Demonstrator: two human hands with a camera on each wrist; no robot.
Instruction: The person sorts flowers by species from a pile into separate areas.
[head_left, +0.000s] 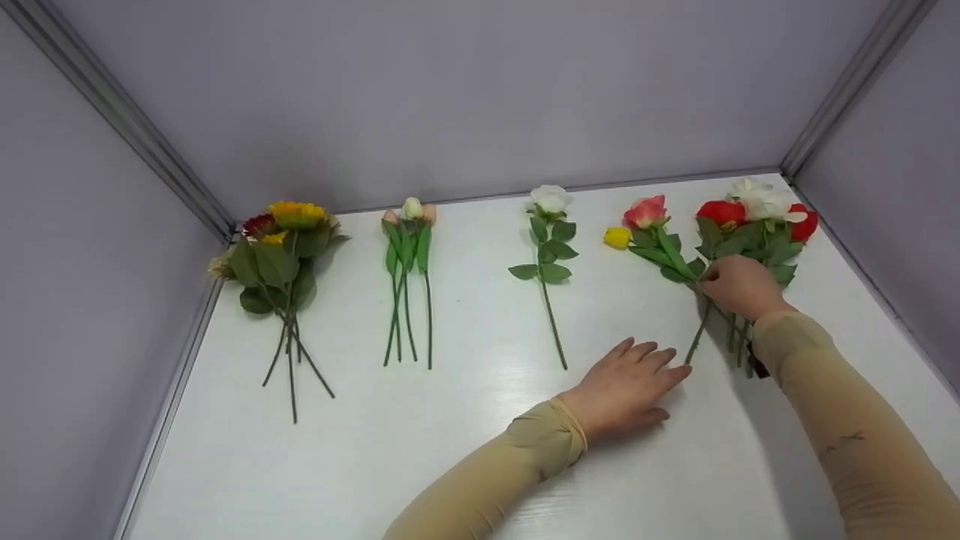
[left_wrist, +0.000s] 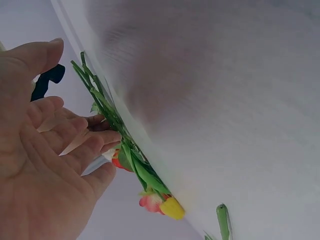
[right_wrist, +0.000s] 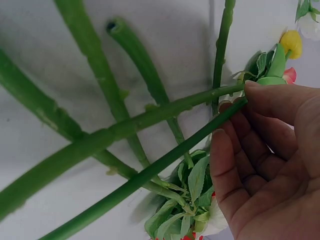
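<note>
White table [head_left: 480, 450]: four flower groups lie in a row. Right group: red, white, pink and yellow flowers [head_left: 720, 225], at the far right corner. Sunflower bunch [head_left: 281, 247] far left, tulips [head_left: 409, 262] next, white rose [head_left: 550, 247] at centre. Right hand [head_left: 739, 286] pinches stems of the right group. Left hand [head_left: 626, 386] lies flat, fingers spread, just beside those stem ends.

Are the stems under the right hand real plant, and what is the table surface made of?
The stems look like moulded plastic: uniform green, waxy sheen, small nubs and a hollow cut end, so likely artificial. The right hand pinches two of them. The table looks like glossy white laminate or painted board; it reflects light softly.
</note>
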